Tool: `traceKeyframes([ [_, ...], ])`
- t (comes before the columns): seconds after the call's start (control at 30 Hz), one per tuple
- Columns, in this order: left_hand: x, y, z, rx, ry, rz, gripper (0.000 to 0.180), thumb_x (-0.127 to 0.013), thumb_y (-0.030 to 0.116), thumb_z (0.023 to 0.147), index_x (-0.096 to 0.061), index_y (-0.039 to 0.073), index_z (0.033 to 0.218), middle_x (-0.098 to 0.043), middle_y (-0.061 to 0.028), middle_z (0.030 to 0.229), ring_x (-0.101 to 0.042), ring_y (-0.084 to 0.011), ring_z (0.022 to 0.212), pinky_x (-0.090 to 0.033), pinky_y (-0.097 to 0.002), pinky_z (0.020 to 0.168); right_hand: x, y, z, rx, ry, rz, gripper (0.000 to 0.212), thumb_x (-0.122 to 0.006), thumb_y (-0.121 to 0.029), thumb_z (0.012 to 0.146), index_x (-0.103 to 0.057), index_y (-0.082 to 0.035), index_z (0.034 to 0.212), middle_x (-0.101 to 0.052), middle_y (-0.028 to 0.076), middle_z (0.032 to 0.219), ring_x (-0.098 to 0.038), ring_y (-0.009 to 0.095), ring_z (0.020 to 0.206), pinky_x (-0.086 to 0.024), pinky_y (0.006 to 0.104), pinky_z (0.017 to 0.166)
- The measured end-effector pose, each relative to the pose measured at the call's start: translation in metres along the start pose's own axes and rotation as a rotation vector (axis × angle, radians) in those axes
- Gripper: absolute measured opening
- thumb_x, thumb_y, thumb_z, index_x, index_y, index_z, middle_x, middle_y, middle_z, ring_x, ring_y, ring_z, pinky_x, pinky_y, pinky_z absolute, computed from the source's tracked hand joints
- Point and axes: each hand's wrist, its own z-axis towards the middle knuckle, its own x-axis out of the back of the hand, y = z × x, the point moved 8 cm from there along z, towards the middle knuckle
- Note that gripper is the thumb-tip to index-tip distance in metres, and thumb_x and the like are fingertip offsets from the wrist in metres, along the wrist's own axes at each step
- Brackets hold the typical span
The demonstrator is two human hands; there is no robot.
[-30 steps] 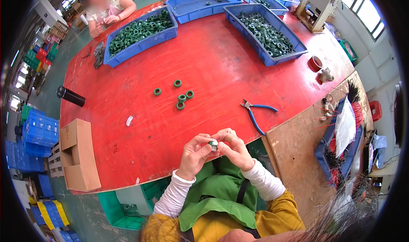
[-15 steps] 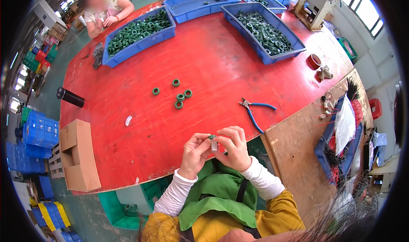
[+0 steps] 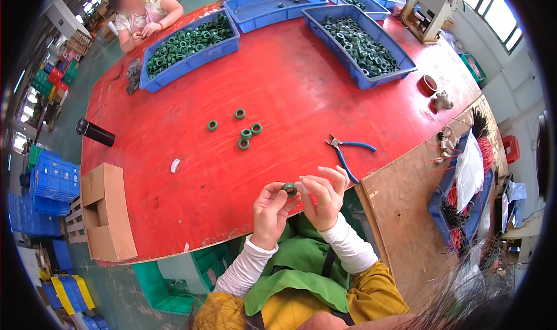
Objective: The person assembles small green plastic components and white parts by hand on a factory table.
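Near the front edge of the red table, my left hand [image 3: 271,213] pinches a green ring [image 3: 289,189] between thumb and fingers. The ring's opening shows, tilted upward. My right hand [image 3: 322,201] is right beside it, thumb and index finger closed on a small translucent strip [image 3: 300,187] at the ring's side. Its other fingers are raised. How far the strip touches or enters the ring is hidden by my fingertips. Several loose green rings [image 3: 246,134] lie on the table beyond my hands.
Blue-handled cutting pliers [image 3: 342,150] lie right of my hands. Blue trays of green rings [image 3: 191,45] stand at the back, where another person [image 3: 145,16] sits. A black cylinder [image 3: 96,132], a cardboard box [image 3: 107,214] and a white scrap [image 3: 175,165] are to the left.
The ring has turned so its opening faces up toward me. The translucent strip, hanging below the ring before, is now at its right side. My right hand has shifted slightly up.
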Motion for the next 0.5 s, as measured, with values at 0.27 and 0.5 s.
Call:
traceKeyframes([
  [0.27, -0.005, 0.010, -0.002, -0.017, -0.092, 0.169, 0.016, -0.055, 0.006, 0.092, -0.056, 0.001, 0.108, -0.065, -0.0099, 0.100, -0.064, -0.0204, 0.095, -0.055, -0.0398, 0.085, -0.007, 0.005, 0.015, -0.022, -0.120, 0.072, 0.024, -0.072, -0.008, 0.071, -0.063, -0.010, 0.093, -0.066, 0.002, 0.085, -0.057, 0.023, 0.091, -0.037, 0.0425, 0.090],
  [0.5, -0.003, 0.009, -0.003, 0.115, -0.173, 0.214, 0.017, -0.056, 0.005, 0.092, -0.057, 0.002, 0.109, -0.065, -0.0094, 0.099, -0.066, -0.0214, 0.090, -0.056, -0.0389, 0.083, -0.036, 0.046, -0.014, -0.652, -0.401, 0.766, 0.016, -0.070, -0.007, 0.079, -0.061, 0.000, 0.090, -0.065, 0.007, 0.085, -0.063, 0.018, 0.085, -0.049, 0.0321, 0.080],
])
